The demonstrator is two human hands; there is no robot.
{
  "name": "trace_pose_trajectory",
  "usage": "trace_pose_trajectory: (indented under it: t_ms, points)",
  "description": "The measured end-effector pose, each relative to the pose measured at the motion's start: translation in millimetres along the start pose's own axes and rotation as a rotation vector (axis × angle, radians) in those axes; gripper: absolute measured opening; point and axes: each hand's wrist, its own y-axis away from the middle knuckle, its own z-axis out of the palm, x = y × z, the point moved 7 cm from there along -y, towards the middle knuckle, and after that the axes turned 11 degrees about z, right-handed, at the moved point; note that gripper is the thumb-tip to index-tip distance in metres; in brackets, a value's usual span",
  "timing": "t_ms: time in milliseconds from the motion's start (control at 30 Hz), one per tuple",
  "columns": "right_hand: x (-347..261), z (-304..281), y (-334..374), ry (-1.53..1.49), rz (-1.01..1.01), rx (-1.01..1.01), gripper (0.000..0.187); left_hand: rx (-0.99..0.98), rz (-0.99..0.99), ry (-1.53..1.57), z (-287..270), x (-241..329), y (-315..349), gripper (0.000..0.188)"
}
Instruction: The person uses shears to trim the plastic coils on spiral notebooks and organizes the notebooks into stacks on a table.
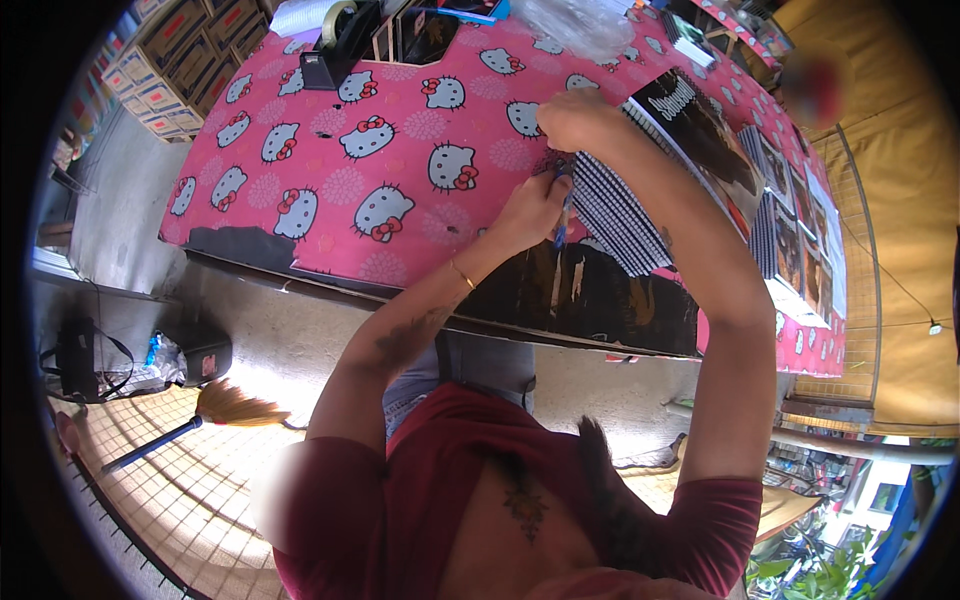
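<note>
A stack of spiral-bound notebooks (pixel 618 217) lies at the table's near right, its rows of coils facing left. My left hand (pixel 535 212) is closed around a slim blue tool (pixel 562 222) beside the coils. The tool's kind is hard to make out. My right hand (pixel 582 120) is closed at the far end of the coils, just beyond my left hand. Whatever its fingers pinch is hidden. Under my right forearm, a notebook with a dark picture cover (pixel 690 125) rests to the right of the coils.
More notebooks (pixel 795 245) are piled along the right edge. A black tape dispenser (pixel 338 50) and clear plastic wrap (pixel 580 25) sit at the back of the pink cat-print table (pixel 400 130). Cartons (pixel 185 65) stand at far left; a broom (pixel 235 405) is below.
</note>
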Motion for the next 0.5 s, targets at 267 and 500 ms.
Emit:
trace_pose_trajectory:
  t_ms: [267, 500]
  points:
    - [5, 1, -3, -0.065, 0.056, 0.019, 0.026, -0.008, 0.025, -0.008, 5, 5, 9, 0.032]
    - [-6, 3, -1, 0.041, -0.012, 0.004, 0.026, 0.011, 0.006, 0.043, 0, -10, -1, 0.032]
